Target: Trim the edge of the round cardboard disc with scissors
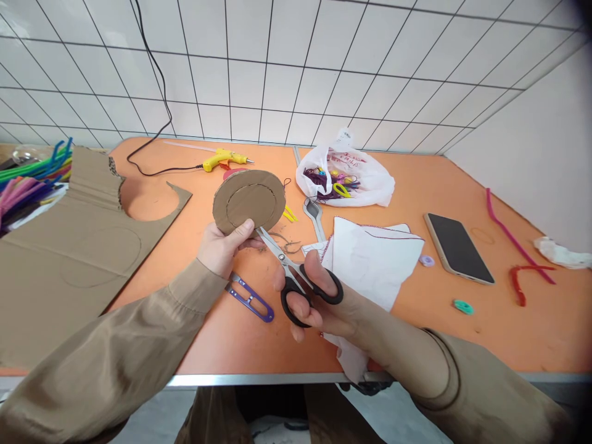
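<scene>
My left hand [229, 245] pinches a round cardboard disc [252, 200] by its lower edge, thumb on top. An inner circle is marked or cut on the disc's face; I cannot tell which. In my right hand [319, 302] is a pair of scissors [283, 258] with black handles, fingers through the loops. Their blades point up and left, with the tips at the disc's lower edge, partly hidden by it. Below my left hand lies a purple thread snipper [252, 300]. White cloth [370, 259] with dark red stitched edging lies beside my right hand.
Cut cardboard [55, 265] covers the table's left side, near pipe cleaners [32, 179]. Behind the disc lies a yellow glue gun [226, 160] with its cord. A plastic bag [365, 179] of thread stands at the back. To the right are a phone [459, 248] and a red pipe cleaner [518, 287].
</scene>
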`<act>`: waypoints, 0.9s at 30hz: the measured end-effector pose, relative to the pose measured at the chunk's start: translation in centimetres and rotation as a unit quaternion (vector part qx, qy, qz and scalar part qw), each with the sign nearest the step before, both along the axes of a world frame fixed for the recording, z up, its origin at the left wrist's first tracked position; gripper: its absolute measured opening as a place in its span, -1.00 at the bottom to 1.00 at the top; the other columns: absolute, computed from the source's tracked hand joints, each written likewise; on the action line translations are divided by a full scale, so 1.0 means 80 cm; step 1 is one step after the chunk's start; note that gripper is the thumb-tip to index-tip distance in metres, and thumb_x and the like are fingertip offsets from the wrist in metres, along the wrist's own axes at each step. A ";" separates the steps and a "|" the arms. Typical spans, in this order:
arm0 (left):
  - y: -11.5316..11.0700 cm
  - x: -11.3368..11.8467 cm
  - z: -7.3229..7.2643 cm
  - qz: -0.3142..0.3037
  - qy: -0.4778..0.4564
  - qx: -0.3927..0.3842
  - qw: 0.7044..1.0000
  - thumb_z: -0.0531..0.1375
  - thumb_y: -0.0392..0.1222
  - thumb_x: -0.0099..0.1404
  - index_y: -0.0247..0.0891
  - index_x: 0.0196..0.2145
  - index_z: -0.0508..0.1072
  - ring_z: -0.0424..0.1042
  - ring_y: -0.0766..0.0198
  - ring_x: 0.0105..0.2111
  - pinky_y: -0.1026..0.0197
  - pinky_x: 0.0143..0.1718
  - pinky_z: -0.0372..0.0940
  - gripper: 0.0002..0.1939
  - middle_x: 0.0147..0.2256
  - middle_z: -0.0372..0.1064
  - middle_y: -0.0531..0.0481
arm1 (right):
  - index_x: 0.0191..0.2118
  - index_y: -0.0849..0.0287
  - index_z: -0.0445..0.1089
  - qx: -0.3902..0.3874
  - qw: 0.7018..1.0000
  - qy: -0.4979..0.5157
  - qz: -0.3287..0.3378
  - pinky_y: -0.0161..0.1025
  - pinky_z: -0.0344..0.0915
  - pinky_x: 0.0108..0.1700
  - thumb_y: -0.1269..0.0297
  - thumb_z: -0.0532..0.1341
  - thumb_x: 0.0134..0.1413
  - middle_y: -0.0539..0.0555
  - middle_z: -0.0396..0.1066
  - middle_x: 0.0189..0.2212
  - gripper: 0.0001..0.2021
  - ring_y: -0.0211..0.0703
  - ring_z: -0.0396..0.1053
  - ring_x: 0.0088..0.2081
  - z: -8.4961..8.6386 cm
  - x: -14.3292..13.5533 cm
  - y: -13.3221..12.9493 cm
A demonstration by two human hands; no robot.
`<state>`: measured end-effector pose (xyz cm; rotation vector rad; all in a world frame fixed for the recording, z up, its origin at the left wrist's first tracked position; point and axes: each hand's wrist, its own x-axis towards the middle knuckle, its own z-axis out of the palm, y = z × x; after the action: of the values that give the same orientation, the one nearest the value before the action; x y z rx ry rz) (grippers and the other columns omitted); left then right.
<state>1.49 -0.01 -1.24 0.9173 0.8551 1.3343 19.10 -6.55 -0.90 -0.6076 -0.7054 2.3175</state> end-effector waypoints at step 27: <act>0.003 -0.005 -0.005 -0.033 0.015 0.000 0.999 0.45 -0.06 -0.03 -0.30 -0.54 0.52 0.39 0.32 -0.64 0.31 -0.66 0.28 -0.73 -0.62 0.44 -0.02 | -0.33 0.29 0.45 0.017 0.999 -0.031 0.010 -0.30 0.44 -0.54 -0.36 0.24 -0.13 -0.11 0.27 -0.69 -0.34 -0.46 0.09 -0.72 -0.004 -0.008 -0.004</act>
<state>1.10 0.23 -1.62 0.9594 0.8407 1.2665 18.47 -6.87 -1.19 -0.6631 -0.7822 2.3095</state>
